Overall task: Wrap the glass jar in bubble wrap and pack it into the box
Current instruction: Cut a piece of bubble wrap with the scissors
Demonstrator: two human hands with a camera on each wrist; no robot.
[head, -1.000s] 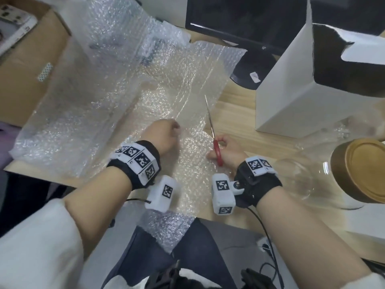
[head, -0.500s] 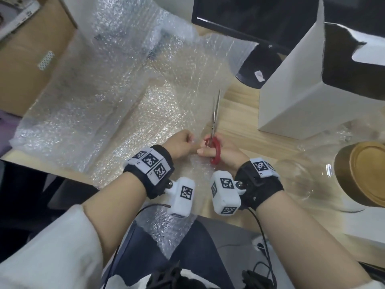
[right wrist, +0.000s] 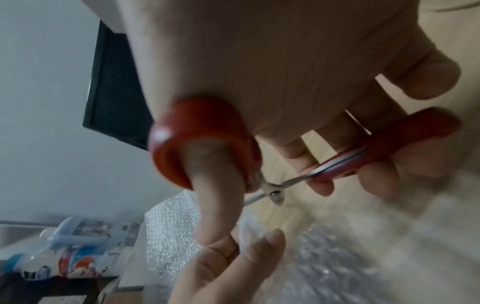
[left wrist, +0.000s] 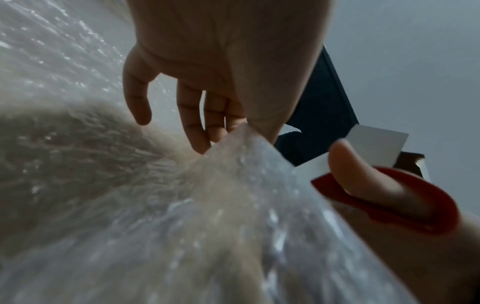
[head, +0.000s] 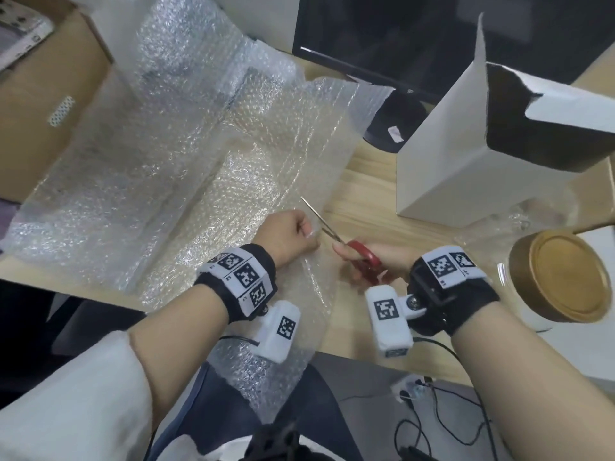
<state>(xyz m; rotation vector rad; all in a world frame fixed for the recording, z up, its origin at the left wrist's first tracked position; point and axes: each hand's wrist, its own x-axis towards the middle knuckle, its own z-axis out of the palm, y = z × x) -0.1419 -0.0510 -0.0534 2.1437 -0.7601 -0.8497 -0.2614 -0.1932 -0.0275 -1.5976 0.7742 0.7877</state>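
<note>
Pinching the bubble wrap (head: 186, 168) taut, the left hand (head: 289, 235) steadies the sheet so the red-handled scissors (head: 346, 249), gripped through their loops by the right hand (head: 382, 261), can cut a piece. Unwrapped, the glass jar (head: 552, 281) waits on the counter (head: 366, 207) beside the open white box (head: 472, 154).

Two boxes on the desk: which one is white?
The tall open box right of the bubble wrap, by the jar. The far-left one is brown cardboard.
</note>
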